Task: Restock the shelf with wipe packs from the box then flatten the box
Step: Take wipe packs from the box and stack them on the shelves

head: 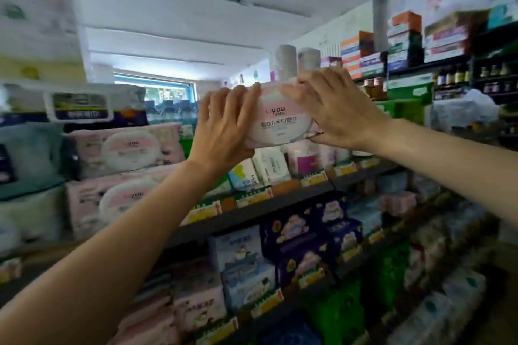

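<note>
A: So, head cam: which step?
B: Restocking. Left hand (pixel 221 131) & right hand (pixel 333 109) hold a wipe pack (pixel 277 120) up by the shelf (pixel 252 213), fingers curled round its ends.
A: Next?
B: Prob. set it by the matching packs (pixel 126 148) at left. Box not in view.

Head camera — one wide-angle view, worn by the person, tilted up along a shop aisle.

It looks forward past both outstretched forearms, close enough that the left hand (pixel 224 126) and right hand (pixel 333 109) sit near frame centre with a wipe pack (pixel 276 120) between them. The shelf (pixel 252 213) runs away on the right, nearer stacks crowd the left edge, and the ceiling fills the top — edges bend and blur. No second view shares the scene.
</note>
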Motion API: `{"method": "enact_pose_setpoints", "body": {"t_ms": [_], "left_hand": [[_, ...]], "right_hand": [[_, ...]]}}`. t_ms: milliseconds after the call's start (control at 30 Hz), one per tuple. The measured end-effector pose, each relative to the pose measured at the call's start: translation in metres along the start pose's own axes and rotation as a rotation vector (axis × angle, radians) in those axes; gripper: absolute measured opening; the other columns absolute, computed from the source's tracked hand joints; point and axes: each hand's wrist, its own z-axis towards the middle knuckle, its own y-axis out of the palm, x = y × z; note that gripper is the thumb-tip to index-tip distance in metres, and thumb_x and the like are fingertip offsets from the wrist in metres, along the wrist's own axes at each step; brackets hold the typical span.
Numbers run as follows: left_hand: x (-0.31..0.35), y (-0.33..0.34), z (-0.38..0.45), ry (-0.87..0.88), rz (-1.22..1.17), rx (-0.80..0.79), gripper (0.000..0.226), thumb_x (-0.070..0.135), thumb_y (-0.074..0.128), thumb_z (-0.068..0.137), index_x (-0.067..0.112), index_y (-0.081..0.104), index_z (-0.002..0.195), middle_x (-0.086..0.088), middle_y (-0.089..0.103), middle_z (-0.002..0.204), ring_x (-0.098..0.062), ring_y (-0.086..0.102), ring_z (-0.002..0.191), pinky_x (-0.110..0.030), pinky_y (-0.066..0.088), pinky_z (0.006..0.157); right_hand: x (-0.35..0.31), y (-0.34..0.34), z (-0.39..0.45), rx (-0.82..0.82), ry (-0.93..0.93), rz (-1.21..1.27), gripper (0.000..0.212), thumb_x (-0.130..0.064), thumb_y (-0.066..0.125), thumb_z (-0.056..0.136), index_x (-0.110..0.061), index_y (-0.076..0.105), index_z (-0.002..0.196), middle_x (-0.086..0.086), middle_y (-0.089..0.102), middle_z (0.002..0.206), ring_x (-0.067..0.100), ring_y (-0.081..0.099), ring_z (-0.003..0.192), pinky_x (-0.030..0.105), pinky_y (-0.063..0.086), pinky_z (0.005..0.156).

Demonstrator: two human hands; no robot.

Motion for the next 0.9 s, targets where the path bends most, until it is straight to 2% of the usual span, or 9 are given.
{"method": "enact_pose_setpoints", "body": {"t_ms": [67,200,300,400,500,600,700,767,900], "left_hand": [[-0.019,-0.002,0.008,0.04,0.098,-0.009,0.108,0.051,0.079,0.049,0.009,0.03,0.137,-0.012,0.035,0.121,-0.03,0.034,0.106,-0.046,0.036,0.094],[-0.052,-0.002,0.007,0.041,0.244,0.021,0.097,0.056,0.071,0.06,0.01,0.032,0.136,-0.012,0.036,0.121,-0.031,0.036,0.106,-0.044,0.029,0.093],[-0.074,-0.009,-0.012,-0.001,0.292,-0.026,0.09,0.054,0.063,0.064,0.007,0.034,0.135,-0.015,0.037,0.121,-0.033,0.037,0.107,-0.047,0.034,0.091],[-0.102,-0.022,-0.033,-0.035,0.384,-0.119,0.092,0.052,0.07,0.062,0.002,0.039,0.133,-0.021,0.045,0.119,-0.036,0.038,0.105,-0.051,0.038,0.087],[-0.127,-0.038,-0.046,-0.057,0.464,-0.228,0.078,0.063,0.032,0.084,0.002,0.037,0.132,-0.022,0.044,0.119,-0.036,0.038,0.104,-0.049,0.033,0.088],[-0.149,-0.044,-0.064,-0.071,0.493,-0.363,0.085,0.064,0.034,0.074,0.002,0.036,0.132,-0.024,0.049,0.118,-0.035,0.04,0.102,-0.047,0.034,0.087],[-0.158,-0.038,-0.089,-0.045,0.489,-0.565,0.106,0.074,0.062,0.057,0.001,0.04,0.131,-0.016,0.046,0.117,-0.029,0.041,0.099,-0.045,0.046,0.087],[-0.16,-0.035,-0.093,-0.042,0.446,-0.63,0.12,0.071,0.074,0.039,0.002,0.041,0.13,-0.014,0.05,0.115,-0.026,0.041,0.1,-0.045,0.051,0.085],[-0.169,-0.041,-0.09,-0.017,0.345,-0.68,0.118,0.076,0.067,0.044,0.005,0.039,0.134,-0.01,0.047,0.119,-0.024,0.039,0.104,-0.046,0.051,0.085]], "right_hand": [[-0.006,0.018,0.013,0.086,0.028,0.022,0.082,-0.042,0.074,0.06,-0.007,0.047,0.129,0.011,0.031,0.119,0.031,0.036,0.107,0.042,0.027,0.089],[-0.017,0.051,0.047,0.25,0.059,0.142,0.097,-0.051,0.074,0.061,-0.017,0.027,0.139,0.011,0.032,0.12,0.03,0.034,0.104,0.043,0.027,0.087],[-0.037,0.068,0.081,0.34,-0.004,0.241,0.095,-0.051,0.072,0.059,-0.018,0.028,0.136,0.009,0.032,0.115,0.028,0.036,0.1,0.042,0.035,0.083],[-0.066,0.078,0.112,0.411,-0.066,0.323,0.092,-0.055,0.069,0.061,-0.018,0.029,0.135,0.01,0.039,0.115,0.03,0.045,0.098,0.042,0.04,0.08],[-0.099,0.087,0.142,0.45,-0.074,0.437,0.1,-0.059,0.074,0.055,-0.02,0.027,0.134,0.012,0.046,0.116,0.029,0.045,0.099,0.041,0.034,0.08],[-0.135,0.096,0.158,0.446,-0.078,0.537,0.106,-0.058,0.079,0.048,-0.019,0.027,0.132,0.012,0.05,0.115,0.029,0.049,0.098,0.041,0.041,0.079],[-0.166,0.111,0.153,0.374,-0.158,0.572,0.11,-0.065,0.077,0.047,-0.014,0.03,0.132,0.013,0.057,0.11,0.03,0.057,0.092,0.041,0.049,0.076],[-0.172,0.117,0.151,0.322,-0.193,0.557,0.107,-0.073,0.066,0.053,-0.011,0.031,0.134,0.013,0.056,0.109,0.029,0.057,0.09,0.04,0.05,0.076],[-0.164,0.109,0.158,0.14,-0.248,0.562,0.1,-0.077,0.039,0.063,-0.015,0.017,0.138,0.017,0.051,0.12,0.033,0.052,0.103,0.046,0.046,0.086]]}}
